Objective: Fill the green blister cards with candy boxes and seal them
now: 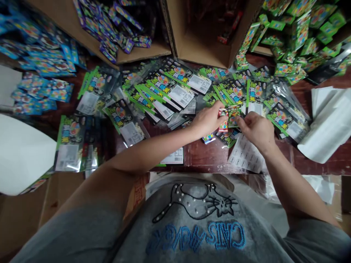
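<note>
My left hand (210, 118) grips a small red packet (223, 120) and my right hand (257, 130) pinches a green packet (234, 116) just beside it, the hands close together above the counter (200, 157). A sheet of round stickers (245, 155) lies below my right hand.

Looks like matt brown cardboard in the boxes (203, 45), rough along the cut edges. Dark reddish wood with a dull sheen on the table (205, 155). Clear, glossy, creased plastic on the bags (287, 118). Smooth and printed on the red packet (223, 122) and green packet (234, 116). Smooth paper in the label sheet (245, 155). Matt grey cloth, stitched and beaded, on the shirt (200, 219).
</note>
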{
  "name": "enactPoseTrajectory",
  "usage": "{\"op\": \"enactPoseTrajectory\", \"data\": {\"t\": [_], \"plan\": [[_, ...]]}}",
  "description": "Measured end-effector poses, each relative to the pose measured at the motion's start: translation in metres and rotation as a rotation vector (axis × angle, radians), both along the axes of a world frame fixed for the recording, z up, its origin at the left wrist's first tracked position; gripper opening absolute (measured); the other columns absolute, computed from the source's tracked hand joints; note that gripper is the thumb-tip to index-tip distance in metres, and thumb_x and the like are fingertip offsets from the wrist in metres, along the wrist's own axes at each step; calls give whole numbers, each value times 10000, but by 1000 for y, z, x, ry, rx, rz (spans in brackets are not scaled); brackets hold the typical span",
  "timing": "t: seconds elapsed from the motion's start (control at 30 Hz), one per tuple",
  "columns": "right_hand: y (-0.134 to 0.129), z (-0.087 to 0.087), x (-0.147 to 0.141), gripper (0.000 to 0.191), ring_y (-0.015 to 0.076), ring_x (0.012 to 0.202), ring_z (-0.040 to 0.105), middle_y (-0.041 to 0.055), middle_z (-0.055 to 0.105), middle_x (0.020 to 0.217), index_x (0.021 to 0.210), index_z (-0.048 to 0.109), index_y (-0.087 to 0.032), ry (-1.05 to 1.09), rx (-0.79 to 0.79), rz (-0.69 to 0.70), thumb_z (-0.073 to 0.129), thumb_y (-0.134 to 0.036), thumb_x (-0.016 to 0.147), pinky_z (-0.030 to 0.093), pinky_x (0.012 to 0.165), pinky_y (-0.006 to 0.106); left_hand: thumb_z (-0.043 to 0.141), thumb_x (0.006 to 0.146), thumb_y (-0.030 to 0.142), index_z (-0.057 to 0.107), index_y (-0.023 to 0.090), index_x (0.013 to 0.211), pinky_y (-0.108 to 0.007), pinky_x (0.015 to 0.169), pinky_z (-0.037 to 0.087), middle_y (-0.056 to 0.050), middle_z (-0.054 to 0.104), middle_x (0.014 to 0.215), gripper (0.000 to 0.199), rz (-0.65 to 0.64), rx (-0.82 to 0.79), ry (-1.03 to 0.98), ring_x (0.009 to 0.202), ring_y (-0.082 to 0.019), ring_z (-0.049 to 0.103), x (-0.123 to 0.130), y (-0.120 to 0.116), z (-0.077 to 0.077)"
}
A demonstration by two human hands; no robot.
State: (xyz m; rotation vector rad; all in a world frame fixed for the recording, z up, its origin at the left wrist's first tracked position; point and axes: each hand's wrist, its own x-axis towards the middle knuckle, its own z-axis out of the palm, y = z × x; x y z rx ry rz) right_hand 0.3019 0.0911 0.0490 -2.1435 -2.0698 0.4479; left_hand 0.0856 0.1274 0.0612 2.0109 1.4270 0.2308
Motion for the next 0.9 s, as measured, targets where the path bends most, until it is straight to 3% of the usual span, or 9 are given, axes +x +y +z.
{"op": "enactPoseTrajectory", "data": {"t": [0.1,0.17,0.23,0.33,0.47,0.53,0.63,0.83,0.9], "plan": [[10,12,-2,740,348,875,682,160,703,808,853,703,-197,-201,36,117,406,-865,964,508,767,461,646,1076,421,610,144,1399,-394,1002,554,-164,726,1286,427,-46,138,92,1189,-299,713,-24,-17,7],[19,16,-3,852,437,1120,671,252,750,1079,1104,757,-137,-154,181,291,446,-910,925,518,949,586,690,1040,491,639,156,1382,-452,1129,508,-182,645,1452,482,-99,275,108,1336,-333,636,-57,-29,18],[27,12,-9,1006,508,1411,531,300,626,1481,1447,648,-129,-32,276,561,520,-941,867,392,1162,707,764,967,569,639,178,1429,-518,1222,436,-178,591,1539,618,-187,348,118,1428,-373,557,-103,-46,27],[32,-7,-36,1103,483,1634,291,155,350,1788,1693,390,-312,112,220,995,600,-946,816,190,1302,758,883,809,650,599,226,1541,-601,1237,399,-178,558,1609,892,-352,282,209,1468,-448,512,-174,-80,25],[36,-34,-82,1071,440,1629,311,143,332,1802,1725,328,-289,136,140,1296,647,-854,873,289,1291,691,904,791,583,518,220,1628,-604,1219,409,-204,532,1645,990,-368,187,322,1469,-458,525,-227,-126,0],[37,-42,-99,1009,434,1542,416,159,445,1734,1700,388,-253,143,133,1317,627,-828,906,365,1235,655,845,858,577,493,176,1640,-580,1197,429,-220,577,1592,947,-322,167,337,1419,-439,561,-231,-144,-12],[33,-48,-111,893,426,1369,530,174,597,1567,1622,506,-219,132,150,1217,575,-804,951,434,1122,628,731,925,671,440,122,1660,-567,1147,455,-240,616,1519,962,-195,136,347,1343,-428,584,-227,-167,-23],[1,-49,-123,828,468,1241,553,221,589,1454,1529,552,-174,171,227,844,650,-738,931,441,1011,667,667,901,808,370,150,1695,-600,1107,469,-238,564,1523,1073,80,43,327,1330,-440,559,-231,-202,-32],[-11,-47,-130,814,476,1240,550,222,580,1456,1524,545,-189,187,225,822,700,-704,913,444,1001,672,700,880,797,338,167,1707,-606,1124,461,-231,536,1543,1101,113,41,302,1355,-440,538,-232,-207,-36]]}}
